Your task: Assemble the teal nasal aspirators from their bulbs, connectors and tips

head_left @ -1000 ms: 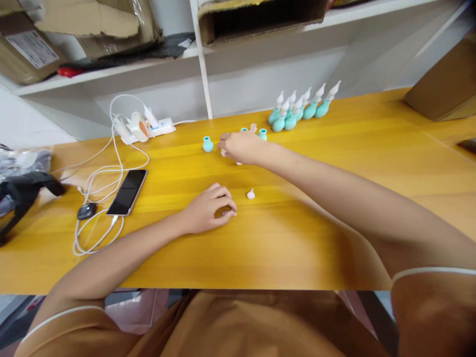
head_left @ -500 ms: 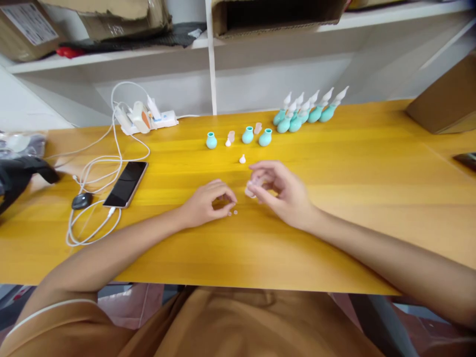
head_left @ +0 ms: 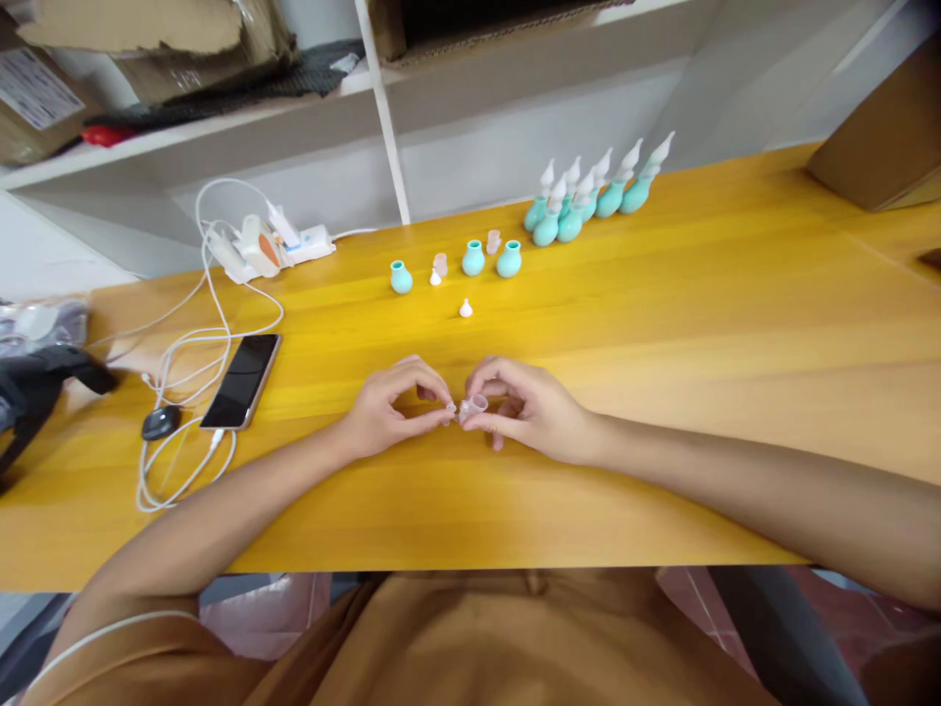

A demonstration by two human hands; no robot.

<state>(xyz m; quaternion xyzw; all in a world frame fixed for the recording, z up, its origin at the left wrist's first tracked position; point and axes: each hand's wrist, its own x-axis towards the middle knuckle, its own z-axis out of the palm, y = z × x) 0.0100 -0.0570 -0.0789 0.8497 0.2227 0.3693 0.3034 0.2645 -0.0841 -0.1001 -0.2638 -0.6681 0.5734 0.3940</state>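
Observation:
My right hand (head_left: 530, 410) pinches a small clear plastic cap (head_left: 474, 404) just above the yellow table (head_left: 662, 324). My left hand (head_left: 389, 407) is pinched too, its fingertips meeting the cap with a tiny piece I cannot make out. Further back stand three teal bulbs without tips (head_left: 401, 277) (head_left: 472, 259) (head_left: 508, 260), two pinkish clear caps (head_left: 439, 264) (head_left: 493, 241) and a small white tip (head_left: 466, 309). A cluster of several assembled teal bulbs with white nozzles (head_left: 588, 201) stands behind them.
A black phone (head_left: 240, 380), a mouse (head_left: 160, 422) and white cables lie at the left, running to a power strip (head_left: 272, 245). A dark bag (head_left: 33, 382) sits at the far left. White shelves with cardboard boxes rise behind; another box (head_left: 878, 137) stands at the right.
My right hand came back from the far row of bulbs with a clear cap and met my left hand at the table's middle. My left hand lifted its fingertips to the cap.

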